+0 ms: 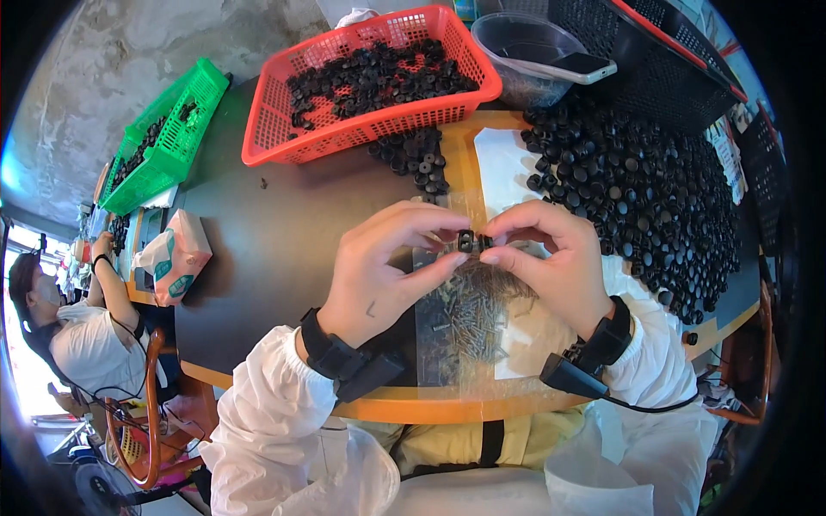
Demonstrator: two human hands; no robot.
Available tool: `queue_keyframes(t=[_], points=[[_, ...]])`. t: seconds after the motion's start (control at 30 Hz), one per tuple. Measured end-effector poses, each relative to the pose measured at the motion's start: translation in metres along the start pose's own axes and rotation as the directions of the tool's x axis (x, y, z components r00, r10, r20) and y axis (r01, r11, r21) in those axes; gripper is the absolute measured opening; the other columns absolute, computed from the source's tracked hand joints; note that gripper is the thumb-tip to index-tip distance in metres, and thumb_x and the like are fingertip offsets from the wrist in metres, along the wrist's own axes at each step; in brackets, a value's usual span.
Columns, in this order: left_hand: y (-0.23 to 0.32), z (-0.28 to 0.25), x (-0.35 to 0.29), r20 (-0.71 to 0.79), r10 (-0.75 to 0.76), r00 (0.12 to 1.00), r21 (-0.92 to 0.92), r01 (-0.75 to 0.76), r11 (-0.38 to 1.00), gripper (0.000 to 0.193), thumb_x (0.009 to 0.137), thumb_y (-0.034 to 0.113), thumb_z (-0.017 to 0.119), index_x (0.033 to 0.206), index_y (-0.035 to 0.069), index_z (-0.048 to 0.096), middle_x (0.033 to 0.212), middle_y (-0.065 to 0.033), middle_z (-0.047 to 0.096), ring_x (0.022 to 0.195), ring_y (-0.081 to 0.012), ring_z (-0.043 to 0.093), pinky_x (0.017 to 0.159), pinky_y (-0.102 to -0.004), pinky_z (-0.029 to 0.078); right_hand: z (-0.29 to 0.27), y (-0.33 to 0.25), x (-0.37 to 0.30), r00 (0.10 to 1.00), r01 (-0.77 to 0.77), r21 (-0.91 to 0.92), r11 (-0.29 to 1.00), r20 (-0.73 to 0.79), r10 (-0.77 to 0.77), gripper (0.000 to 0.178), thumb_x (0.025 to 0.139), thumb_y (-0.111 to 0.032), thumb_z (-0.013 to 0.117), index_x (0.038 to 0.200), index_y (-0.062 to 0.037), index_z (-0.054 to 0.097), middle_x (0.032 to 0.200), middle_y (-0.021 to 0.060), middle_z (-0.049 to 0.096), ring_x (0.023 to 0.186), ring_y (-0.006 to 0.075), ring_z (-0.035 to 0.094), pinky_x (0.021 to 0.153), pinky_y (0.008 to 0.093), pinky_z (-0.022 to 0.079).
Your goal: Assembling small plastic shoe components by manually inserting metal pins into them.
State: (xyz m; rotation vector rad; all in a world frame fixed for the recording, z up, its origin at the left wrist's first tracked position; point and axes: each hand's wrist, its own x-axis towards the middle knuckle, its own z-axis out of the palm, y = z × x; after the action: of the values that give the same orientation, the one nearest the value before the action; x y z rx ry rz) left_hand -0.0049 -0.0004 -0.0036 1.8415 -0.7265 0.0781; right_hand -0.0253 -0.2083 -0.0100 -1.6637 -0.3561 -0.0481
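Above the table's middle, my two hands meet fingertip to fingertip. My left hand (370, 271) pinches a small black plastic part (465, 241) between thumb and forefinger. A second small black piece (484, 243) sits in the pinch of my right hand (564, 258), right beside the first. Whether the two pieces touch or are joined I cannot tell. Just below my fingers, loose metal screws (473, 322) lie heaped on clear plastic. To the right spreads a large pile of round black knob-like parts (637, 181). Beyond my left hand is a small cluster of black round pieces (422, 159).
A red basket (370, 138) of black parts stands at the back, with a green basket (176, 142) far left. Behind the pile are a clear tub (516, 82), a phone (572, 66) and a black crate (654, 69). A tissue pack (182, 249) lies left. Another person (95, 344) sits there.
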Motion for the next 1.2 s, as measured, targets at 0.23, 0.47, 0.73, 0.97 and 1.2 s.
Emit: queue_keyframes(t=[0.23, 0.47, 0.73, 0.97, 1.2], points=[[-0.0032, 0.0025, -0.0002, -0.033, 0.057, 0.998, 0.003, -0.057, 0.998, 0.027, 0.075, -0.005, 0.072, 0.101, 0.002, 0.066, 0.103, -0.0102, 0.065, 0.086, -0.0172, 0.065, 0.073, -0.0272, 0.055, 0.0005, -0.0007, 0.0003, 1.0, -0.007, -0.051, 0.999, -0.005, 0.007, 0.02, 0.075, -0.001, 0.074, 0.094, 0.0009, 0.066, 0.091, 0.0069, 0.069, 0.083, 0.0121, 0.065, 0.076, 0.0258, 0.052], [-0.0016, 0.0006, 0.0024, -0.005, 0.129, 0.992, 0.098, -0.128, 0.987, 0.026, 0.074, -0.004, 0.073, 0.099, 0.002, 0.067, 0.1, -0.0099, 0.067, 0.085, -0.0177, 0.065, 0.073, -0.0271, 0.054, -0.0009, -0.0022, 0.001, 0.998, 0.055, -0.139, 0.989, -0.001, -0.056, 0.02, 0.074, -0.003, 0.076, 0.092, 0.0004, 0.067, 0.089, 0.0075, 0.069, 0.081, 0.0135, 0.065, 0.074, 0.0262, 0.051], [-0.0029, 0.0014, 0.0011, -0.028, 0.123, 0.992, 0.089, -0.12, 0.989, 0.027, 0.074, -0.003, 0.074, 0.1, 0.002, 0.067, 0.1, -0.01, 0.067, 0.085, -0.0175, 0.066, 0.073, -0.0269, 0.054, -0.0014, -0.0053, 0.0013, 0.998, 0.069, -0.188, 0.98, 0.003, -0.07, 0.02, 0.074, -0.004, 0.077, 0.092, -0.0003, 0.068, 0.089, 0.0069, 0.069, 0.08, 0.0133, 0.065, 0.074, 0.0257, 0.051], [-0.0045, 0.0026, 0.0, -0.042, 0.101, 0.994, 0.082, -0.097, 0.992, 0.027, 0.075, -0.003, 0.074, 0.1, 0.002, 0.067, 0.1, -0.01, 0.067, 0.084, -0.0173, 0.065, 0.072, -0.0267, 0.054, -0.0012, -0.0024, 0.0004, 0.997, 0.075, -0.206, 0.976, -0.006, -0.078, 0.021, 0.073, -0.005, 0.077, 0.092, -0.0008, 0.068, 0.089, 0.0071, 0.07, 0.079, 0.0132, 0.066, 0.073, 0.0256, 0.051], [-0.0048, 0.003, -0.0001, -0.05, 0.088, 0.995, 0.066, -0.085, 0.994, 0.027, 0.075, -0.002, 0.074, 0.1, 0.002, 0.067, 0.1, -0.01, 0.067, 0.083, -0.0173, 0.065, 0.072, -0.0268, 0.054, -0.0008, -0.0038, 0.0004, 0.996, 0.088, -0.213, 0.973, 0.0, -0.09, 0.021, 0.073, -0.005, 0.078, 0.092, -0.0009, 0.068, 0.089, 0.0069, 0.07, 0.079, 0.0132, 0.066, 0.072, 0.0257, 0.051]])
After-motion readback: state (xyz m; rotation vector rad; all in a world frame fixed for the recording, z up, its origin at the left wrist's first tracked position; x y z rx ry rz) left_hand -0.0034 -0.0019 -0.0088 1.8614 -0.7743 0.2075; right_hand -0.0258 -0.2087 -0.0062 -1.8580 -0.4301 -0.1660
